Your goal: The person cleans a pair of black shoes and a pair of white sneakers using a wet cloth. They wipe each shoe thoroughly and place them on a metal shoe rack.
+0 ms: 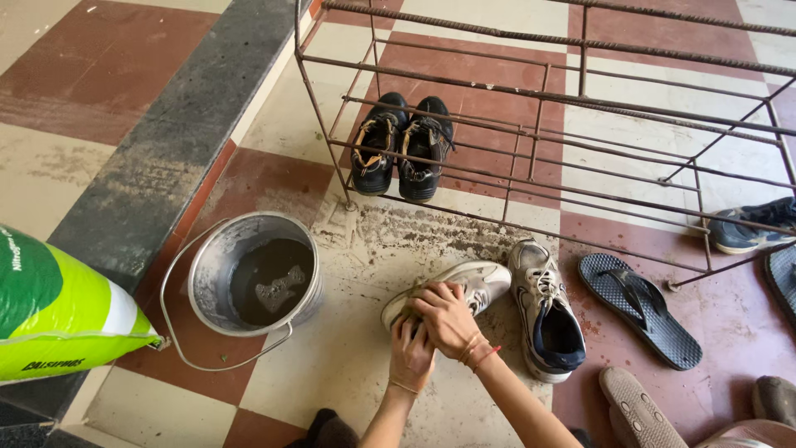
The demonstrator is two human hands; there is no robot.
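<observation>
A dirty white sneaker point(486, 279) lies on its side on the tiled floor, toe pointing right. My right hand point(448, 319), with thin bracelets at the wrist, presses down over its middle. Just below it, my left hand point(410, 355) grips the heel end of the same sneaker. Whether either hand also holds a cloth or brush is hidden. The matching sneaker point(543, 309), grey with a dark blue lining, stands upright just to the right. A metal bucket point(207, 267) with dark water in it and its wire handle down sits to the left of my hands.
A rusty metal shoe rack point(531, 93) stands behind, with a pair of black shoes point(402, 148) under its left end. On the right lie a dark flip-flop point(638, 309), a blue shoe point(750, 231) and a beige shoe point(634, 411). A green sack point(58, 309) sits far left.
</observation>
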